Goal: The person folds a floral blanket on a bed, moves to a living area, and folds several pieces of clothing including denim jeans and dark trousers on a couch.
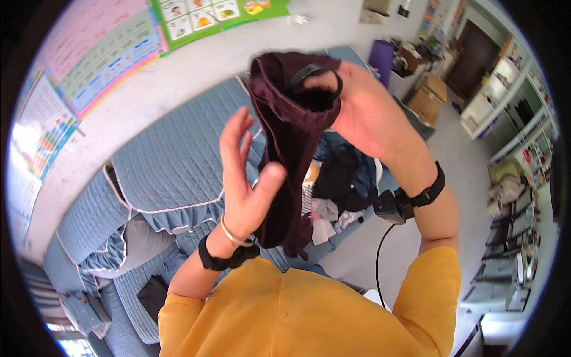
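Note:
A dark maroon garment [290, 178], velvety in look, hangs in front of me with its open end up. My right hand [361, 107] grips the rim at the upper right, thumb hooked inside the opening and fingers hidden behind the cloth. A dark loop, perhaps a strap or tag, shows near that thumb. On the garment's left side is my left hand [245, 183], fingers apart and pointing up. Its thumb overlaps the cloth; whether it touches is unclear.
Behind the garment, a heap of clothes [343, 178] lies on a blue quilted sofa [178, 143]. A folded black cloth [153, 294] rests on the seat at lower left. A cardboard box [427, 99] stands on the floor at right. A black cable [378, 263] hangs from the right wrist camera.

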Demonstrator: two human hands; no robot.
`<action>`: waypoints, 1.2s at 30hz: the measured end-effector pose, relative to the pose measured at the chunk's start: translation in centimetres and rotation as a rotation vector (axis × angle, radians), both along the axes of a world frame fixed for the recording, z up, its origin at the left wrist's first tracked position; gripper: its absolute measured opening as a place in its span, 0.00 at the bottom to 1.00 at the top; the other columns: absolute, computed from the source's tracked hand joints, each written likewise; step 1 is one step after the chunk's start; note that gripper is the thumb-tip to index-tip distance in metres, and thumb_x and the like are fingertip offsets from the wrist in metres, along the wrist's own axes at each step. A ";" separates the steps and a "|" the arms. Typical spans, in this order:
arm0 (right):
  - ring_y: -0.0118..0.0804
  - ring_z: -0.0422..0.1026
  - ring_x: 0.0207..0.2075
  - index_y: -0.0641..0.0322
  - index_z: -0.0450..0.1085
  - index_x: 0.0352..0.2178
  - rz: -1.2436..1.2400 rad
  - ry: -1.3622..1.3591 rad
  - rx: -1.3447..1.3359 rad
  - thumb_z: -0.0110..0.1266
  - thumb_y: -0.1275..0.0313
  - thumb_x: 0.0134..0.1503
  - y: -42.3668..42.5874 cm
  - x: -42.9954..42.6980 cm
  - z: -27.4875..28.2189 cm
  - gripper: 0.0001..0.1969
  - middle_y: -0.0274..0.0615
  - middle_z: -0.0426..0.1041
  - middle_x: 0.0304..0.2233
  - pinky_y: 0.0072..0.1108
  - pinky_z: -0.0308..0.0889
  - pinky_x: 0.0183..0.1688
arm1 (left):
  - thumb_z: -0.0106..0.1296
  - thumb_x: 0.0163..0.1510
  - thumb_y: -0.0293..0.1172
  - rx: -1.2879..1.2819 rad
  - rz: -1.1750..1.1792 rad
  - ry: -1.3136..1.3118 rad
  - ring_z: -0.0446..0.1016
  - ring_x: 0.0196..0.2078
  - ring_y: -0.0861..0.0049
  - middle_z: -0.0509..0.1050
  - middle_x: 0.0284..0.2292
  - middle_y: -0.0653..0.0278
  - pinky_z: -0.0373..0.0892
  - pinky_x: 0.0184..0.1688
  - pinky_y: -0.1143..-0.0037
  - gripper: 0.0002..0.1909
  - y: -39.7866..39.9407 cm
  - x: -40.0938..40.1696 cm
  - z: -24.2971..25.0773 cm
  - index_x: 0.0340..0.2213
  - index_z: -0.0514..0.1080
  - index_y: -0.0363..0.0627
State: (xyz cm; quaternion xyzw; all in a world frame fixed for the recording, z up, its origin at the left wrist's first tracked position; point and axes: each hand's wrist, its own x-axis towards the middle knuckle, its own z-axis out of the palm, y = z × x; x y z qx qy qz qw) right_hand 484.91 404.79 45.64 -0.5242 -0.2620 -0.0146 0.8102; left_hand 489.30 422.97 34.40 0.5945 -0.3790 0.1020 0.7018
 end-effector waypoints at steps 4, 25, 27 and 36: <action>0.31 0.70 0.45 0.74 0.65 0.44 0.136 0.242 0.075 0.41 0.73 0.59 -1.2 0.5 -3.3 0.15 0.43 0.70 0.44 0.24 0.65 0.50 | 0.51 0.46 0.23 0.331 0.156 -0.068 0.68 0.50 0.61 0.68 0.47 0.47 0.64 0.52 0.72 0.38 0.6 -1.6 -0.6 0.58 0.50 0.41; 0.42 0.69 0.48 0.59 0.61 0.47 0.256 0.837 0.096 0.41 0.59 0.62 -15.2 6.4 -23.3 0.18 0.44 0.68 0.46 0.35 0.67 0.49 | 0.35 0.47 0.29 -0.026 0.002 0.721 0.71 0.44 0.68 0.72 0.42 0.54 0.65 0.50 0.72 0.24 3.3 1.0 5.2 0.45 0.66 0.32; 0.44 0.69 0.47 0.60 0.62 0.42 0.238 0.879 0.121 0.43 0.52 0.60 -13.8 6.0 -23.8 0.21 0.44 0.68 0.42 0.37 0.67 0.48 | 0.35 0.45 0.30 0.099 0.013 0.670 0.71 0.44 0.67 0.72 0.42 0.53 0.65 0.50 0.72 0.25 3.3 0.4 6.6 0.46 0.66 0.31; 0.31 0.70 0.33 0.59 0.63 0.44 0.097 0.872 -0.267 0.48 0.67 0.55 -5.4 4.7 -24.3 0.15 0.36 0.69 0.36 0.21 0.69 0.35 | 0.35 0.39 0.30 0.382 0.015 0.470 0.73 0.38 0.70 0.75 0.34 0.53 0.66 0.46 0.77 0.24 5.5 -2.0 9.8 0.36 0.72 0.29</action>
